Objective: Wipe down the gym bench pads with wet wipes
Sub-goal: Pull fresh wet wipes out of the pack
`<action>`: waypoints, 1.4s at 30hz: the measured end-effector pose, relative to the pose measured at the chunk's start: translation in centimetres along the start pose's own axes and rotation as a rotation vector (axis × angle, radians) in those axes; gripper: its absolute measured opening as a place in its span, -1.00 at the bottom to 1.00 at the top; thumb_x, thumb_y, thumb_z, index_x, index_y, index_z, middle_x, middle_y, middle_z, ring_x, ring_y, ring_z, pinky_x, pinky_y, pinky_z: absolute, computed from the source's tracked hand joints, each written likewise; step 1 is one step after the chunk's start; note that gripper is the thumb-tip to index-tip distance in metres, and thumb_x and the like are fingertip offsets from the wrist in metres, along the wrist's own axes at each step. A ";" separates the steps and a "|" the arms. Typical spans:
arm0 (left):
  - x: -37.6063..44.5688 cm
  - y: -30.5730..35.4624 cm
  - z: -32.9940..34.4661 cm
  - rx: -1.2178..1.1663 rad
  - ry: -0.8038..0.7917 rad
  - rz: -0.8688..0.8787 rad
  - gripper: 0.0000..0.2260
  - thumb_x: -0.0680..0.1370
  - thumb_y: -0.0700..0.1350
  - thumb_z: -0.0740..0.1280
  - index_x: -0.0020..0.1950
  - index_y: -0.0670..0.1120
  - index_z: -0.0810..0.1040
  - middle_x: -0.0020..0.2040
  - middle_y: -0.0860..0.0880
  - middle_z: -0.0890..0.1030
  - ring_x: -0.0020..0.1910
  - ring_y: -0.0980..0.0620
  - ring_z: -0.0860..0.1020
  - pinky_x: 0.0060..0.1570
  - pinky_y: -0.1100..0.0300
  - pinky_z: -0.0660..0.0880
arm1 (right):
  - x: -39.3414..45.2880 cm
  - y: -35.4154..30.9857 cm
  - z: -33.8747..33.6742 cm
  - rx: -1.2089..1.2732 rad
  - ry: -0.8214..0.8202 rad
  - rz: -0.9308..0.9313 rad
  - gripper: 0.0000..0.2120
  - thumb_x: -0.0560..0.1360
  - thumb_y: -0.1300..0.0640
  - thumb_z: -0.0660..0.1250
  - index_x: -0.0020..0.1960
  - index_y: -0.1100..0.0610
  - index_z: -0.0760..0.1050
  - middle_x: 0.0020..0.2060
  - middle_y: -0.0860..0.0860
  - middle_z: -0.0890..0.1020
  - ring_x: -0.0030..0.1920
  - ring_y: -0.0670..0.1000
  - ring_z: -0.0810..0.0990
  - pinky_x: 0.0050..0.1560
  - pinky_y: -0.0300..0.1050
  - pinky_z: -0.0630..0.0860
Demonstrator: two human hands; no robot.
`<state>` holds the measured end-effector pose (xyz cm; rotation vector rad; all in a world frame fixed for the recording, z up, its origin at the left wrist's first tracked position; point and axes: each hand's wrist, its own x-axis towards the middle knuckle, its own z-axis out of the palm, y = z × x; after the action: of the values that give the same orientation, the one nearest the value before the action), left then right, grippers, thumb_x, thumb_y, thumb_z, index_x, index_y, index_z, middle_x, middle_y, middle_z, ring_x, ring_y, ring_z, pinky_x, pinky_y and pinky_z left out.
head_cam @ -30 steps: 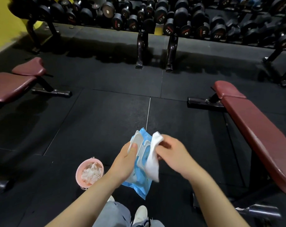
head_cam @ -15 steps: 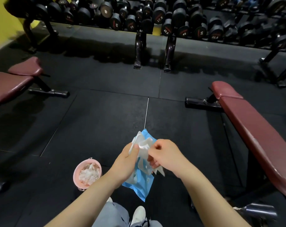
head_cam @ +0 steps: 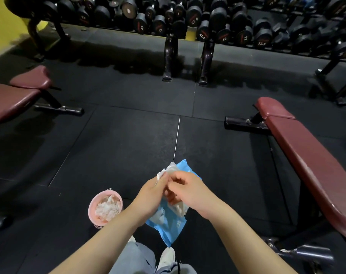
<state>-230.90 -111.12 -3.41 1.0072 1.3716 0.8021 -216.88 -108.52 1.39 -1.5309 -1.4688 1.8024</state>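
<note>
A blue pack of wet wipes (head_cam: 169,224) hangs in front of me, gripped by my left hand (head_cam: 150,196), whose thumb presses its white lid (head_cam: 168,170). My right hand (head_cam: 190,191) lies over the pack with curled fingers around a bunched white wipe (head_cam: 178,207) that sticks out below the palm. A maroon bench pad (head_cam: 310,161) runs along the right side. Another maroon bench (head_cam: 11,97) stands at the left.
A pink bin (head_cam: 105,208) with used white wipes sits on the black rubber floor by my left forearm. A rack of black dumbbells (head_cam: 188,20) lines the far wall. The right bench's steel foot (head_cam: 245,122) juts onto the floor. My shoes (head_cam: 167,256) show below.
The wipe hung loose from my right hand a second ago; now it is bunched in that hand, which has moved onto the pack. The lid has come down toward the pack.
</note>
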 end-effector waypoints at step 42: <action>0.1 -0.5 -1.9 0.029 -0.039 -0.083 -0.45 0.65 0.28 -0.05 -0.14 0.05 0.65 -0.15 -0.03 0.70 -0.15 0.04 0.67 -0.15 0.25 0.55 | -0.1 1.5 -4.4 -0.324 0.058 -0.199 -0.70 0.40 0.40 0.07 -0.31 0.01 0.19 -0.37 -0.16 0.29 -0.33 -0.15 0.20 -0.29 -0.20 0.19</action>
<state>-232.80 -111.07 -3.79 0.9767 1.3866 0.6991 -212.47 -107.11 0.73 -1.5006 -1.8818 1.4483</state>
